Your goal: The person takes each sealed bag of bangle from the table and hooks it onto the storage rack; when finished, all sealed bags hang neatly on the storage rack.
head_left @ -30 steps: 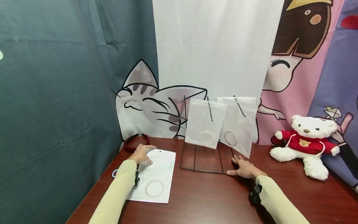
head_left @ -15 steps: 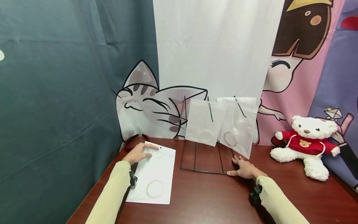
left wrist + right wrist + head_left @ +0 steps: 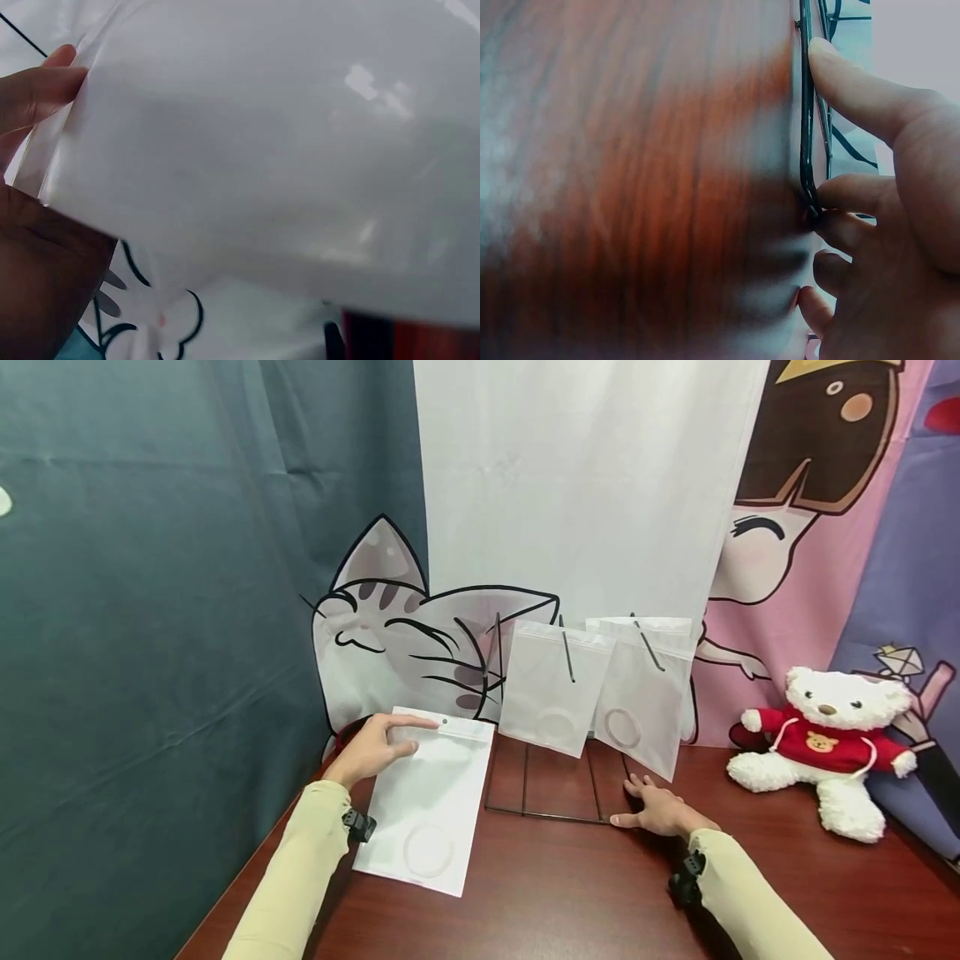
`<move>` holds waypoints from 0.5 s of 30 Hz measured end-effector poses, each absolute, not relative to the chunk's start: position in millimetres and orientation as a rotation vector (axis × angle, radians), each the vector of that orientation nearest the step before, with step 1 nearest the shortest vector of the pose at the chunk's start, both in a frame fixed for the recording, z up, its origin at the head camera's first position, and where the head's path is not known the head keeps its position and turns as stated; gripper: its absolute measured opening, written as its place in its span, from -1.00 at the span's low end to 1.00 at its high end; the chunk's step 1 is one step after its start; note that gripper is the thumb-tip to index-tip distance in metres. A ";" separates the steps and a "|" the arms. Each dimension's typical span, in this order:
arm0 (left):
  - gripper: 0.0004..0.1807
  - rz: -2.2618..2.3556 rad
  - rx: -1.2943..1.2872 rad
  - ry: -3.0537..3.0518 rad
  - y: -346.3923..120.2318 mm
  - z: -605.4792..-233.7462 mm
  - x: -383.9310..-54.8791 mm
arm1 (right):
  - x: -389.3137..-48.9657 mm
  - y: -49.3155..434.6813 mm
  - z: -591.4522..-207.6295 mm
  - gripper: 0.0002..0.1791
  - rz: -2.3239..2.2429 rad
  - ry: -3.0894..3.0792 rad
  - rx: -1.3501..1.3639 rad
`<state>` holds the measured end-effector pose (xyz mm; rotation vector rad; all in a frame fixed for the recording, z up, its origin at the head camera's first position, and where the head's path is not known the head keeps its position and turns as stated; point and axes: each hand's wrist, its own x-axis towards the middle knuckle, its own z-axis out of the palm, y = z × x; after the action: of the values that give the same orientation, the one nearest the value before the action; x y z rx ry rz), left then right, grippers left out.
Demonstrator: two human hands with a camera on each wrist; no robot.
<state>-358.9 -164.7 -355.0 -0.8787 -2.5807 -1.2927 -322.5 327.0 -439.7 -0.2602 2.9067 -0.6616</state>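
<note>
My left hand [image 3: 375, 747] pinches the top edge of a white zip-lock bag [image 3: 442, 793] beside its hang hole, thumb on the near face. A pale ring [image 3: 428, 850] shows near the bag's bottom. In the left wrist view, the bag [image 3: 247, 150] fills most of the picture, with the left fingers [image 3: 37, 97] at its edge. My right hand [image 3: 660, 810] holds the front right corner of a black wire display rack [image 3: 555, 817]; in the right wrist view, thumb and index finger meet its wire [image 3: 807, 112]. Two similar bags [image 3: 555, 685] hang on the rack's hooks.
A dark red headband [image 3: 348, 731] lies behind the left hand, mostly hidden. A white teddy bear [image 3: 821, 743] in a red top sits at the right of the brown table [image 3: 570, 893]. Printed curtains [image 3: 570, 485] close off the back and left side.
My left hand has taken hold of the bag's top edge and raised it off the table, bringing it right and back toward the rack. The right hand stays at the rack's corner.
</note>
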 end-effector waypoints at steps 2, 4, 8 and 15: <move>-0.52 -1.340 -0.891 -2.543 -161.4 -349.6 -356.3 | -322.5 327.2 -439.7 0.12 -0.660 2.908 -0.259; -0.52 -1.394 -0.891 -2.512 -158.2 -345.5 -353.8 | -322.7 327.2 -440.3 0.12 -0.660 2.907 -0.256; -0.54 -1.452 -0.876 -2.471 -152.8 -339.4 -348.6 | -322.8 326.4 -442.4 0.12 -0.672 2.905 -0.263; -0.58 -1.504 -0.913 -2.401 -140.5 -325.2 -341.7 | -323.1 326.7 -441.4 0.11 -0.663 2.912 -0.262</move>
<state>-341.7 -140.5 -325.2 -0.9133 -2.4006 -1.5036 -323.1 326.7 -441.4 -0.2619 2.9115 -0.6634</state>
